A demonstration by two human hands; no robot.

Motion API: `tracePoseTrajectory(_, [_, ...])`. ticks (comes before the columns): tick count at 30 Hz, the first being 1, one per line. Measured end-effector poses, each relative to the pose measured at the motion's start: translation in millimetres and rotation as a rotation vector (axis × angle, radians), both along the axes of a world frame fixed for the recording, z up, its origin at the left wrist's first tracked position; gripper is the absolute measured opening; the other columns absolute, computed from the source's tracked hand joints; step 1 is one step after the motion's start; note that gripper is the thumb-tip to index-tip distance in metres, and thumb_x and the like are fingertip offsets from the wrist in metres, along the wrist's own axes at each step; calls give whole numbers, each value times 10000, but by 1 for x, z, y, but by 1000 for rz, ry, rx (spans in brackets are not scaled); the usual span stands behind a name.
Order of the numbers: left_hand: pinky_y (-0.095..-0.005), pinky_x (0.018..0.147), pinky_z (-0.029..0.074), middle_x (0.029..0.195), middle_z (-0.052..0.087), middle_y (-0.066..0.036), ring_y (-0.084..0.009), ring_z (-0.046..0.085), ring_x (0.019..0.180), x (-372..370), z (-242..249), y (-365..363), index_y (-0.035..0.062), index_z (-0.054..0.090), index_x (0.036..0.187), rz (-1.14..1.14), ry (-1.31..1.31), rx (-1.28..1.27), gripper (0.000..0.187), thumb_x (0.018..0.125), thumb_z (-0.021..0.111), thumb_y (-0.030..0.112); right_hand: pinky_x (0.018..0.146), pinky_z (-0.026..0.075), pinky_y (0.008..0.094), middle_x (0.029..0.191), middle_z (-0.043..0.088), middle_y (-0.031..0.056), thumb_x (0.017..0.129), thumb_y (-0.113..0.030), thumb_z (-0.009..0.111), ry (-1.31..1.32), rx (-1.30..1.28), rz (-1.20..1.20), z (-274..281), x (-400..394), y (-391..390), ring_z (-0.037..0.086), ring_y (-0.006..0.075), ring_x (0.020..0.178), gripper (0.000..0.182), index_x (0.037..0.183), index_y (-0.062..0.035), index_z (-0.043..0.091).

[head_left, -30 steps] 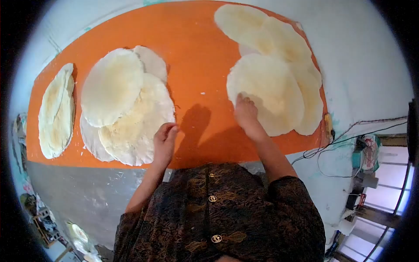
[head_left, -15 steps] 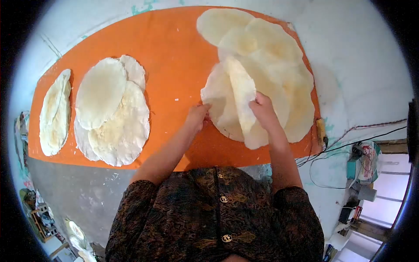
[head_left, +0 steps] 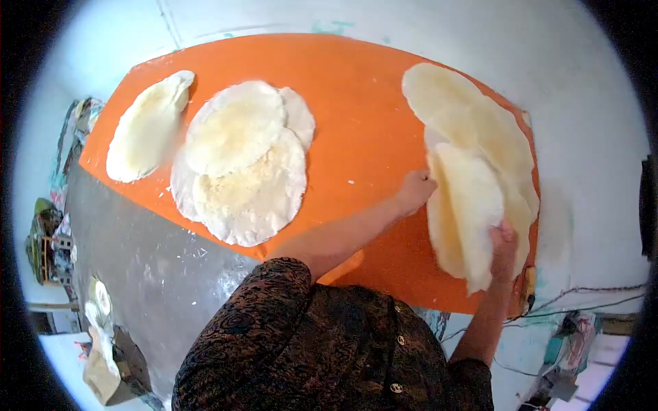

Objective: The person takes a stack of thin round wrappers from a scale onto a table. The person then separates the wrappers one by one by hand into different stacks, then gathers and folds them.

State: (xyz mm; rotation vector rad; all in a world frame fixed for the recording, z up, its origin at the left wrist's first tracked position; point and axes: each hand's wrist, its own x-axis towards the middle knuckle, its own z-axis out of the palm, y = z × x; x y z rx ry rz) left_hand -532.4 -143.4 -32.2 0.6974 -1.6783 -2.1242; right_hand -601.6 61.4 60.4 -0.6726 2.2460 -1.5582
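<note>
At the right of the orange table [head_left: 349, 137], a thin pale flatbread sheet [head_left: 473, 202] lies partly folded over a pile of overlapping sheets [head_left: 504, 130]. My left hand [head_left: 417, 192] is closed on the left edge of the sheet. On its lower right side, my right hand [head_left: 504, 240] pinches the same sheet. The undersides of the fingers are hidden.
A stack of round sheets [head_left: 240, 164] is left of centre, with a folded one [head_left: 151, 127] farther left. A grey surface [head_left: 157, 267] borders the table's lower left. Cables [head_left: 582, 291] and a small yellow-handled object [head_left: 529, 284] are at the right.
The view has shifted, so the table's contents appear turned and farther right. The sheet between my hands has opened out wider, and both hands still grip it.
</note>
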Motion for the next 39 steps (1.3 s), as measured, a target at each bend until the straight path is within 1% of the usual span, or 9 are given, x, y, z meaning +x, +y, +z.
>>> tracePoseTrajectory(3, [-294,574,427,706,568,-28,-112,513,633,25,67,-36,26,587,802,24,384,365,137,771,506,132,672,420,225,858,565,-7,774,-47,455,122,73,59,39,-25,-8,509,86,744,245,991,-18,564])
tracePoseTrajectory(13, [-280,702,459,796,572,-58,-153,551,743,321,117,-206,11,564,827,744,517,113,140,726,476,53,739,432,303,934,597,99,777,-86,415,792,58,94,163,10,-189,561,194,815,329,1076,9,515])
tracePoseTrajectory(15, [-337,791,457,934,563,-98,-206,558,836,387,51,-232,-22,486,1034,823,445,157,321,732,478,88,744,444,352,932,600,161,773,-108,422,980,107,95,165,19,-234,580,275,818,351,1103,-27,511])
tracePoseTrajectory(17, [-327,576,461,713,522,-55,-170,521,616,428,11,-232,19,526,803,963,377,276,110,733,443,29,725,453,404,896,595,197,786,-149,421,1149,261,53,166,53,-284,577,349,828,341,1110,-93,511])
tracePoseTrajectory(21, [-338,448,430,658,479,-54,-157,477,520,501,-97,-231,29,457,839,1033,98,438,90,755,433,49,599,464,358,780,585,120,787,-87,493,1412,96,313,114,155,-368,581,295,703,251,1030,-104,550])
tracePoseTrajectory(27, [-344,510,514,810,579,-121,-224,596,654,507,-82,-221,-6,472,1012,1143,67,372,229,803,419,69,691,454,452,906,596,125,804,-109,379,1052,527,911,-73,274,-429,577,309,841,233,988,-93,522])
tracePoseTrajectory(29, [-342,513,514,795,575,-116,-219,594,649,509,-81,-219,-9,473,1001,1103,69,284,217,813,428,89,854,413,407,1080,536,145,784,-179,496,775,600,1017,-130,281,-414,499,303,1028,307,1071,-71,512])
tracePoseTrajectory(33, [-273,499,470,750,521,-59,-161,533,622,513,-73,-194,4,474,933,1133,-125,140,217,786,521,156,886,394,379,1144,505,165,785,-228,527,711,254,1090,-145,257,-394,469,315,1074,398,1129,-30,490])
tracePoseTrajectory(39, [-260,739,384,924,526,-44,-122,489,855,471,-67,-131,22,483,1027,1098,-183,-211,231,835,508,148,877,393,401,1141,518,166,796,-264,535,492,302,594,-107,162,-282,499,319,1038,441,1163,-31,461])
